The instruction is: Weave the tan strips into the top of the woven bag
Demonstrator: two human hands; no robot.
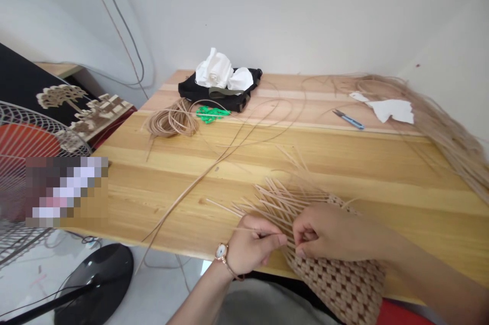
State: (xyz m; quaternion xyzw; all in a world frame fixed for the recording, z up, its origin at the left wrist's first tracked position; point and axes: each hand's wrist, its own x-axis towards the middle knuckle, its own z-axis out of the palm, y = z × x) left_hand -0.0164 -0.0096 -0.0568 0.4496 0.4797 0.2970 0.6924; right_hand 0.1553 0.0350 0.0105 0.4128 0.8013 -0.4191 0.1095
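At 1 wooden table (160,177), 2 hands (250,248) (340,231) touch 1 woven piece (344,279).

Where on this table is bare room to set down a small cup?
Two patches look bare: left of the long loose strands, nearer than the coil; and between the blue snips and right forearm. Crowded: around the woven piece and black bag.

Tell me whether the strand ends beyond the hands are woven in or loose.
Loose: the strand ends fan out over the wooden table, outside the tight mesh of the woven panel.
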